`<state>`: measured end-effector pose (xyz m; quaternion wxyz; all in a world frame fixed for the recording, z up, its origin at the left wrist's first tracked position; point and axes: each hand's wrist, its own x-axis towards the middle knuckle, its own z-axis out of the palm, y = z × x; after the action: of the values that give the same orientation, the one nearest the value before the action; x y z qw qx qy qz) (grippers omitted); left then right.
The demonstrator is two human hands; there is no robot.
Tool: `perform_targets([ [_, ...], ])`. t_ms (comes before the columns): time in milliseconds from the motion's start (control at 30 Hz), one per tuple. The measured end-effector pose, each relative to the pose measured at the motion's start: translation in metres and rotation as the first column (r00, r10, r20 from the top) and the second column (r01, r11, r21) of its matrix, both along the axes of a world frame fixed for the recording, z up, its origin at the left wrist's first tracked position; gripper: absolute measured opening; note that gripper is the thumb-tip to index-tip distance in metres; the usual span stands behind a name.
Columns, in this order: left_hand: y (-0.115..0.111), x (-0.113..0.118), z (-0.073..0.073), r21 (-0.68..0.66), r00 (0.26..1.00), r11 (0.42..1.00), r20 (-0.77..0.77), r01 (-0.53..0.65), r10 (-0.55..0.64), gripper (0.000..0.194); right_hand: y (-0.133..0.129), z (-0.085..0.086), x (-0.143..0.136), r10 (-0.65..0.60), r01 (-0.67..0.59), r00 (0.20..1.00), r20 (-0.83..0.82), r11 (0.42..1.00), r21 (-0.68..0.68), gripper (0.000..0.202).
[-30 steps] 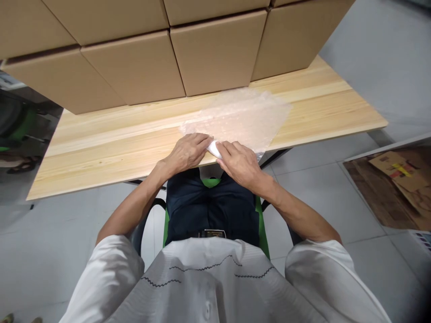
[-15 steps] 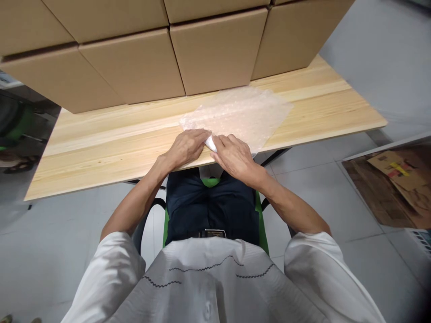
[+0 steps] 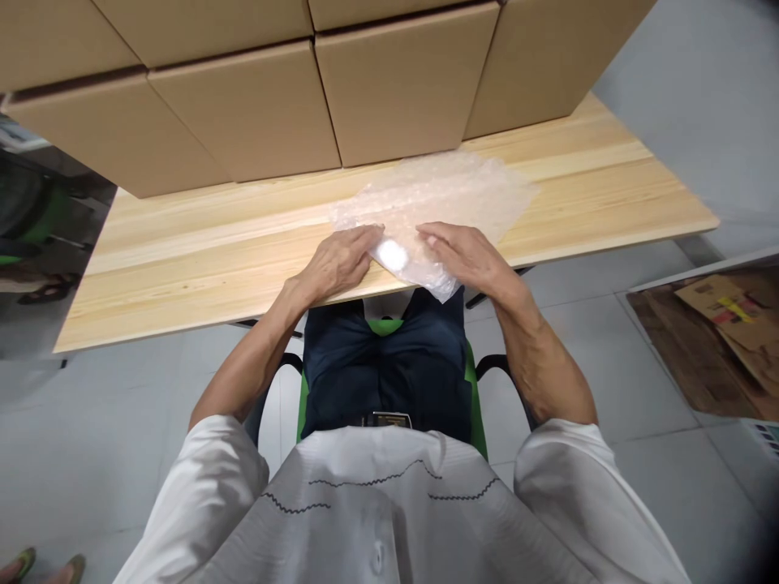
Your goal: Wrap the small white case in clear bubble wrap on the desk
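At the near edge of the wooden tabletop (image 3: 182,268), a white rounded object (image 3: 393,255) lies on the bubble-wrap sheet (image 3: 468,191), between the two hands; what exactly it is cannot be told, and plastic film seems to cover it. The left hand (image 3: 342,261) lies low, palm down, its fingers close together and pointing right, with the tips at the wrap just beside the white object; whether they pinch anything cannot be seen. The right hand (image 3: 466,253) is loosely open over the wrap, fingers stretched leftward and slightly bent, set apart from the white object; whether the tips touch the film is unclear. Both elbows are bent and spread wide, the forearms slanting inward from short white sleeves (image 3: 200,478), the right one rising more steeply. Below the right hand, a crumpled corner of the sheet overhangs the table edge above the dark trousers (image 3: 341,373). Behind the wrap stand stacked cardboard boxes (image 3: 405,89).
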<state>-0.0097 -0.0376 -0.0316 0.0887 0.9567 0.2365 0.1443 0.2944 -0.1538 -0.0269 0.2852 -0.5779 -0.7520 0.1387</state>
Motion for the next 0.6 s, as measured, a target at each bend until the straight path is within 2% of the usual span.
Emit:
perform_targets([
  [67, -0.005, -0.006, 0.000, -0.002, 1.000, 1.000, 0.008, 0.020, -0.020, 0.069, 0.004, -0.007, 0.013, 0.029, -0.029, 1.000, 0.011, 1.000, -0.001, 0.049],
  [167, -0.012, -0.010, -0.002, -0.025, 0.997, 0.997, 0.009, 0.077, -0.077, 0.085, 0.010, -0.012, 0.021, 0.141, -0.140, 0.989, 0.046, 0.990, -0.008, 0.047],
  [233, -0.015, -0.007, -0.005, -0.038, 0.994, 0.993, -0.004, 0.108, -0.109, 0.094, 0.014, -0.012, 0.019, 0.222, -0.221, 0.973, 0.061, 0.975, -0.023, 0.047],
  [333, -0.013, -0.002, -0.010, -0.025, 0.994, 0.994, -0.012, 0.107, -0.108, 0.097, 0.017, -0.008, 0.007, 0.314, -0.313, 0.948, 0.052, 0.949, -0.028, 0.052],
  [433, -0.007, -0.002, -0.014, -0.015, 0.996, 0.996, 0.001, 0.089, -0.089, 0.094, 0.020, -0.004, -0.014, 0.314, -0.314, 0.948, 0.053, 0.949, -0.007, 0.051],
  [600, 0.010, -0.015, -0.020, -0.041, 0.988, 0.990, 0.080, 0.137, -0.133, 0.090, 0.029, 0.001, -0.049, 0.246, -0.249, 0.963, 0.111, 0.968, 0.013, 0.046],
])
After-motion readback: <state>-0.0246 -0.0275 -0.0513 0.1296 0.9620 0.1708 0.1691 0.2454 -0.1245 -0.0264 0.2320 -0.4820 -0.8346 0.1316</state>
